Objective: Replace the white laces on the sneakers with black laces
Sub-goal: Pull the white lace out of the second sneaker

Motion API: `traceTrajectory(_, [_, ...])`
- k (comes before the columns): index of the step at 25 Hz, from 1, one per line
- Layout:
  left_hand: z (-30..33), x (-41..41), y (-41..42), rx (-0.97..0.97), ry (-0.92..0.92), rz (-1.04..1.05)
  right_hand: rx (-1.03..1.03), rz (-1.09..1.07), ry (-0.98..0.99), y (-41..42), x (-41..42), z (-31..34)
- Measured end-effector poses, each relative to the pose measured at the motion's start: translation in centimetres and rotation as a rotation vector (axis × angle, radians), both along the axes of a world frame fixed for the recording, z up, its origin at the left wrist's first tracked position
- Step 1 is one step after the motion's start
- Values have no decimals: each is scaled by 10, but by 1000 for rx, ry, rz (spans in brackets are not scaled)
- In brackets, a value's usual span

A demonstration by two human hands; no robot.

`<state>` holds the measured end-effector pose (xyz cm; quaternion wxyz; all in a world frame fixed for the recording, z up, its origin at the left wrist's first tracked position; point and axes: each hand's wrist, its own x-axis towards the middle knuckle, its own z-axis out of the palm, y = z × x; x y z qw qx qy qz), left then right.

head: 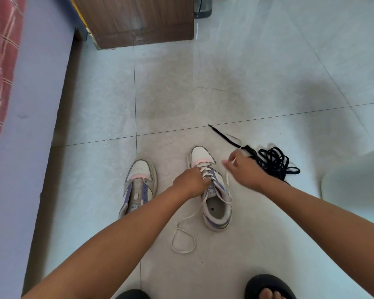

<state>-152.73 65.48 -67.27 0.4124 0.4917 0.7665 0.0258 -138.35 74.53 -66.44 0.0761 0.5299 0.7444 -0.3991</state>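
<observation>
Pale tiled floor point(225, 83), wooden cabinet point(134, 20), lilac wall point(39, 83)

Bright, even daylight — soft grey shadows pool on the glossy pale floor tiles point(203, 93); edges bow outward, right fingertips slightly motion-blurred.

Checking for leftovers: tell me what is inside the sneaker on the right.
The right sneaker shows a pale insole with one small dark spot on it, nothing else. Its toe end is hidden under the tongue, the white lace and the left hand.
</observation>
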Motion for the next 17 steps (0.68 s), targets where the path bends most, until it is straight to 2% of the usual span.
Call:
traceTrajectory(2, [-4, -5, -1, 9, -62, 29, -102, 190, -12, -28, -4, 2])
traceTrajectory(4, [-5, -9, -1, 42, -27, -23, -56, 307, -55, -37, -5, -2])
traceTrajectory(8, [-1, -11, -2, 207, 431, -384, 15, 335, -78, -34, -4, -5])
traceTrajectory(9, [0, -20, -3, 211, 498, -387, 39, 351, -106, -34, -2, -6])
traceTrajectory(11, [-1, -45, -2, 90, 545, -176, 80, 359, -137, -36, 4, -8])
traceTrajectory(13, [-2, -59, -3, 24, 409, 67, 68, 326, -91, -37, 10, -9])
traceTrajectory(16, [-1, -31, -1, -102, -104, 257, 58, 355, -69, -40, 10, -11])
traceTrajectory(17, [-2, -18, 0, -116, -205, 271, 70, 368, -74, -42, 8, -12])
